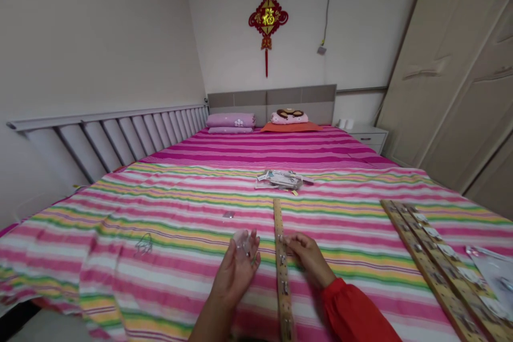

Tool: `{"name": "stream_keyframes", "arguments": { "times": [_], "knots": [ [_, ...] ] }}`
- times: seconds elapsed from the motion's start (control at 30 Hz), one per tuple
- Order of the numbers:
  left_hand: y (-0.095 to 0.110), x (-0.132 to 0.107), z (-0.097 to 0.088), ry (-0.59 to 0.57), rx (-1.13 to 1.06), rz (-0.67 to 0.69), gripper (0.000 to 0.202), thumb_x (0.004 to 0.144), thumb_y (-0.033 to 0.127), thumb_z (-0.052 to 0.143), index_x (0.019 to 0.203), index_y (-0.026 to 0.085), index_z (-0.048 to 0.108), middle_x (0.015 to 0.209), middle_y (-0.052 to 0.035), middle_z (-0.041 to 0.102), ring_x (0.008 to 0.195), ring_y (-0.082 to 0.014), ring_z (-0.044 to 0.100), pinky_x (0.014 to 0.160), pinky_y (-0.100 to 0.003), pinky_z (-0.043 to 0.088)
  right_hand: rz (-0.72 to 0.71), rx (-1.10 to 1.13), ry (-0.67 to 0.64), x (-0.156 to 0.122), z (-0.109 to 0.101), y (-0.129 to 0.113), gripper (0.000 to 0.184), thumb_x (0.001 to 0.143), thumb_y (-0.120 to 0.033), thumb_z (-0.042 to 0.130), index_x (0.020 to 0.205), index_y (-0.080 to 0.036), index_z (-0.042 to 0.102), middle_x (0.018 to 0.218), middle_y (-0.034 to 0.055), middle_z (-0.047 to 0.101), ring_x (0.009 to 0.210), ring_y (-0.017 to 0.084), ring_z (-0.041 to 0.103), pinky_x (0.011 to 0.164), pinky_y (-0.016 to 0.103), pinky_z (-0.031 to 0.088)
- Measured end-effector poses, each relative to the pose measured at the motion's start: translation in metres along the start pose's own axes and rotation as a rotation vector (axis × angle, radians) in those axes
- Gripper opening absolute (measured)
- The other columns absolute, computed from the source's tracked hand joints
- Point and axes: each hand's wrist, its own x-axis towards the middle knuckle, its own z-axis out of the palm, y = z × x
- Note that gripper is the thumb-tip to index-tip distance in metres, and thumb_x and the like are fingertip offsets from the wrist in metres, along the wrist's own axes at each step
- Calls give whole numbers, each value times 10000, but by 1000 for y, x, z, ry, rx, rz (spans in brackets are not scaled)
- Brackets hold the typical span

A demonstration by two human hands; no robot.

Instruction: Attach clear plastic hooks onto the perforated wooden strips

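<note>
Cradling clear plastic [242,242] in a cupped palm, the left hand [237,272] sits just left of a narrow wooden strip [278,219] dotted with small metal pieces [285,287]. At the strip's right edge, near its upper pieces, are the fingertips of the right hand [306,248]; whether they pinch a piece is too small to tell. The left palm faces up, fingers half curled around the plastic; the right hand, red-sleeved [355,310], reaches in from the lower right, thumb and forefinger drawn close together. Beneath spreads a striped sheet [180,272], bordered at left by a pale railing [132,115]. Folded lilac bedding [230,120] rests against a grey headboard [250,99], a red ornament [267,17] hangs above, and plastic packets [280,179] lie mid-bed. Farther right stand a white bedside cabinet [366,131] and beige wardrobe [444,64], with more wooden strips [422,259] and a clear bag [492,272] in the foreground.
</note>
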Motion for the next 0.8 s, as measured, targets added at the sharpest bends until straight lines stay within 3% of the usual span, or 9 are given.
{"name": "stream_keyframes", "arguments": {
  "times": [0.1, 0.27, 0.37, 0.6, 0.8],
  "knots": [
    [-15, -6, 11, -8, 34, -16, 264, 759, 470, 655, 961, 302, 683, 1247, 1, 607, 1144, -176, 545, 884, -292, 460, 5, -38, -166, -28, 17, -24, 348, 638, -502, 731, 680, -167, 645, 507, -42, 496, 426, 72, 345, 418, 216, 244],
    [-36, -15, 34, -42, 98, 14, 268, 730, 455, 690, 904, 250, 686, 1072, -18, 680, 1021, -175, 597, 899, -311, 450, -7, 9, -238, -65, 38, -54, 318, 670, -492, 722, 715, -182, 670, 531, -36, 505, 427, 75, 355, 420, 221, 267],
    [-47, -23, 39, -75, 56, -16, 251, 714, 393, 722, 896, 223, 694, 1019, -18, 693, 930, -152, 618, 830, -268, 465, 9, 81, -241, -78, 39, -53, 315, 659, -488, 733, 647, -188, 638, 535, -33, 490, 453, 88, 384, 431, 221, 298],
    [-60, -37, 37, -99, 96, -89, 285, 727, 389, 701, 931, 191, 710, 1001, -68, 690, 957, -207, 613, 868, -323, 455, 70, 156, -207, -95, 30, -35, 344, 628, -479, 762, 604, -185, 585, 544, -32, 499, 468, 94, 420, 472, 229, 349],
    [-56, -24, 41, -15, 342, -2, 320, 723, 382, 711, 960, 167, 700, 907, -61, 681, 866, -168, 605, 799, -272, 452, 68, 110, -117, -86, 21, -39, 350, 605, -478, 775, 595, -188, 580, 496, -67, 409, 413, 58, 275, 407, 215, 220]
  ]
}}
